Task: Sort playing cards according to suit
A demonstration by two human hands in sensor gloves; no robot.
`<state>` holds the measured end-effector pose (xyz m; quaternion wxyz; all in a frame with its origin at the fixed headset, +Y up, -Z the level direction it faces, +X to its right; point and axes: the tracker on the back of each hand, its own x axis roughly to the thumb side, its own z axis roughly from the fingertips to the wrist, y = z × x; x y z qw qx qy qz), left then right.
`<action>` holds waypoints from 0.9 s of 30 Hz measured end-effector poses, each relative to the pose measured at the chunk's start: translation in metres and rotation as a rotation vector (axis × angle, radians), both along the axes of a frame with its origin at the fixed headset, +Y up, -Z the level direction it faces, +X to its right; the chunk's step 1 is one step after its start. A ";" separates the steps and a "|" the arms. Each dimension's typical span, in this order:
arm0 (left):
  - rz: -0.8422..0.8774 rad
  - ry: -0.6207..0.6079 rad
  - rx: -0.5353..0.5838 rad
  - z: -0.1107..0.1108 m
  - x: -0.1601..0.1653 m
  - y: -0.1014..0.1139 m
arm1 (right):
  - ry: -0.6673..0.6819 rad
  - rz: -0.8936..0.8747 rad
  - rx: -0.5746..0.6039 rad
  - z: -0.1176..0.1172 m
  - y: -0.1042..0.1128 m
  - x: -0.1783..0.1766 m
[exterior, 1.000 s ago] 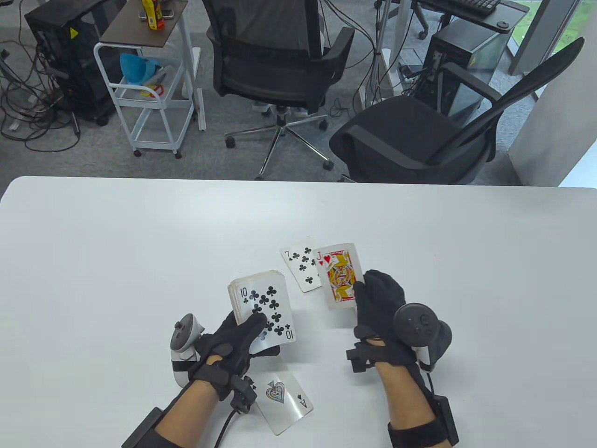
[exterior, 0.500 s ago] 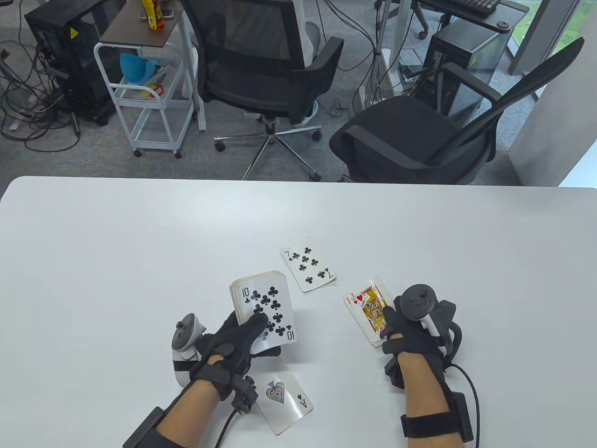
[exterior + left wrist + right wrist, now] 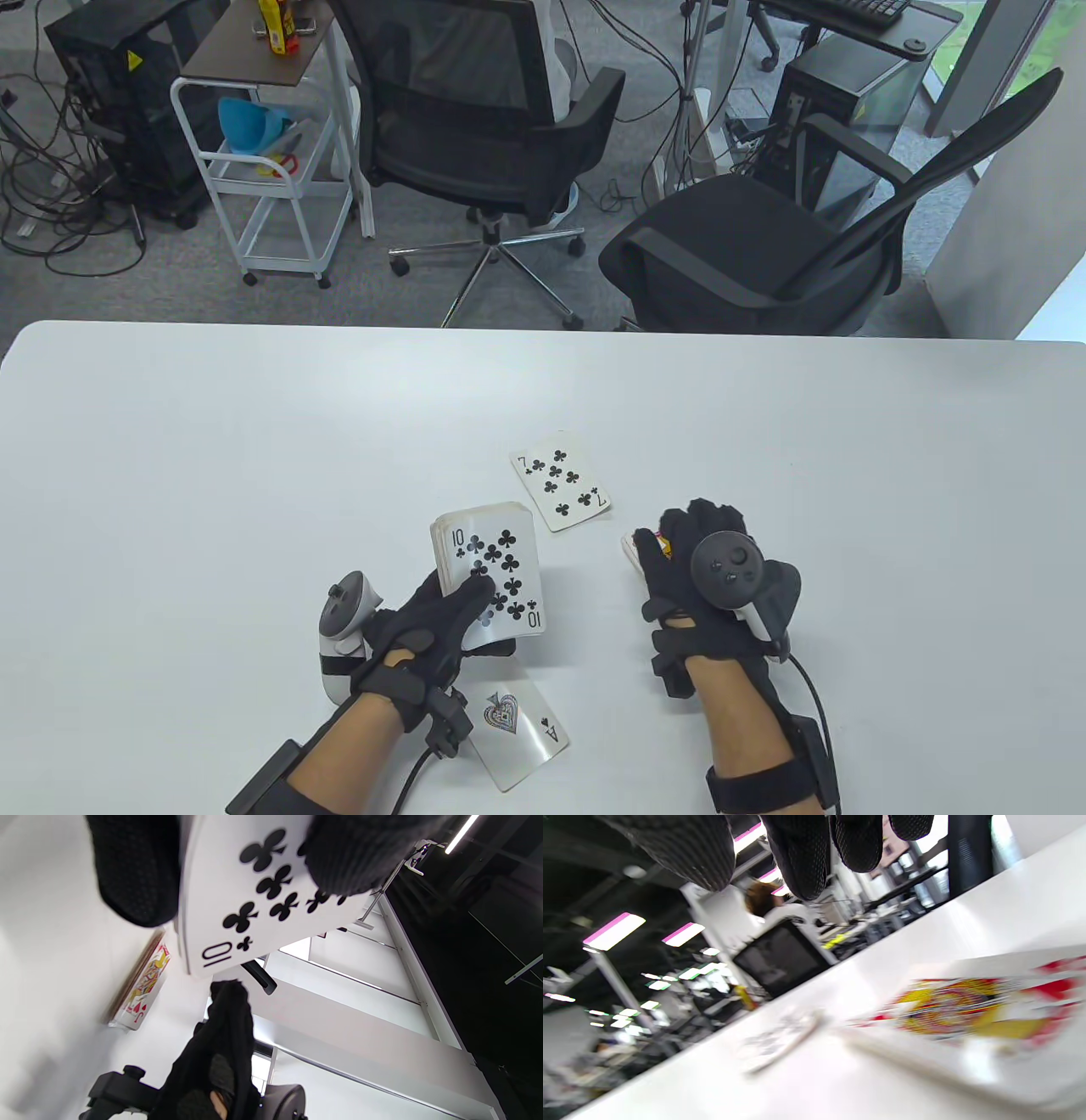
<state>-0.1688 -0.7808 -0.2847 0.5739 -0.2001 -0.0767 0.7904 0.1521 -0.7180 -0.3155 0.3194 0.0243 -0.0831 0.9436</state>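
My left hand (image 3: pixel 462 603) grips a face-up deck (image 3: pixel 488 573) with the 10 of clubs on top, thumb pressed on its face; the left wrist view shows it too (image 3: pixel 254 899). My right hand (image 3: pixel 687 543) is spread over the jack of hearts (image 3: pixel 642 543), which lies face up on the table on a small pile. Only its corner shows in the table view. In the right wrist view the fingers (image 3: pixel 801 853) hang above the jack (image 3: pixel 967 1014) without holding it. The 7 of clubs (image 3: pixel 560 480) lies just beyond. The ace of spades (image 3: pixel 517 730) lies under my left wrist.
The white table (image 3: pixel 212 475) stretches bare to the left, right and far side of the cards. Two office chairs (image 3: pixel 747 246) and a white cart (image 3: pixel 271 178) stand beyond the far edge.
My right hand carried the jack of hearts from beside the 7 of clubs back and to the right, laid it down and let go. My left hand shifted slightly right with the deck.
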 end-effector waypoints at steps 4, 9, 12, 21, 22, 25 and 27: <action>-0.004 -0.005 -0.003 0.000 0.001 -0.001 | 0.213 -0.143 0.131 0.011 0.008 -0.030; -0.008 -0.008 -0.006 0.002 0.002 -0.002 | 0.296 -0.119 0.210 0.027 0.015 -0.061; -0.010 -0.009 0.001 0.002 0.001 0.000 | 0.299 -0.082 0.161 0.031 0.013 -0.071; 0.005 0.044 0.000 0.002 -0.001 0.000 | 0.400 0.017 0.066 0.032 -0.002 -0.090; 0.014 0.044 -0.001 0.002 -0.001 0.000 | 0.398 0.023 0.087 0.032 -0.002 -0.090; 0.059 0.053 -0.001 0.003 0.000 0.001 | 0.387 0.030 0.167 0.034 -0.001 -0.091; 0.061 0.061 0.005 0.002 0.001 0.001 | 0.372 -0.020 0.199 0.035 0.000 -0.091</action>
